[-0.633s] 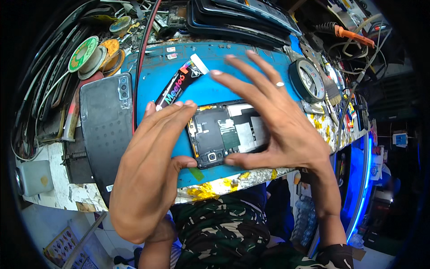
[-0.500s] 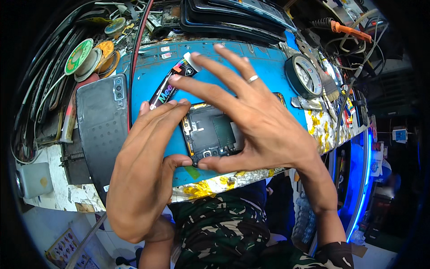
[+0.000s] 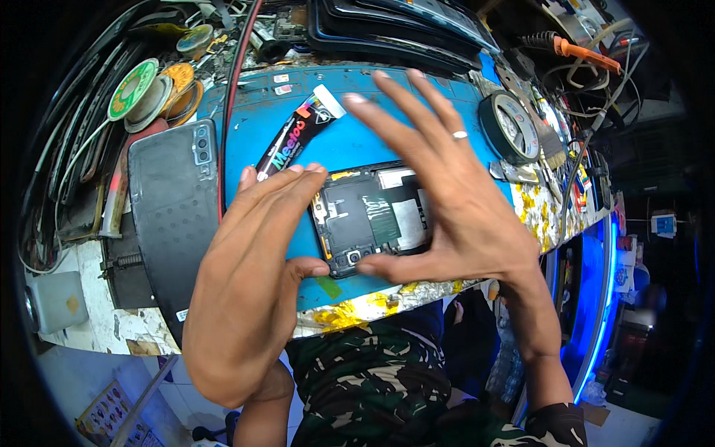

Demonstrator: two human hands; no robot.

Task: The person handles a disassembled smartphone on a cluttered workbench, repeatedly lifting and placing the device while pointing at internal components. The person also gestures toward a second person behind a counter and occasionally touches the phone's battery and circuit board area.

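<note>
An opened smartphone [image 3: 348, 220] lies on the blue work mat [image 3: 246, 97], its camera modules and inner parts exposed. My left hand [image 3: 249, 261] curves around its left end, thumb at the near corner and fingertips at the far corner. Over the right end spreads my right hand [image 3: 469, 216], fingers raised and apart, a ring on one. The right thumb rests by the phone's near edge, next to the cameras. Part of the phone's right side is hidden beneath this hand. Beyond my left fingertips lies a black glue tube [image 3: 298, 134] with a white cap.
A dark phone back cover [image 3: 171, 216] lies left of the mat, near solder spools [image 3: 134, 89]. Stacked phone panels [image 3: 395, 37] stand at the back. On the right are a tape roll [image 3: 510, 128], a brush [image 3: 551, 149] and cables. A red-and-black wire [image 3: 233, 82] crosses the mat's left side.
My right hand has shifted to the right and its thumb has slid along the phone's near edge, uncovering more of the phone. The left hand stays at the left end.
</note>
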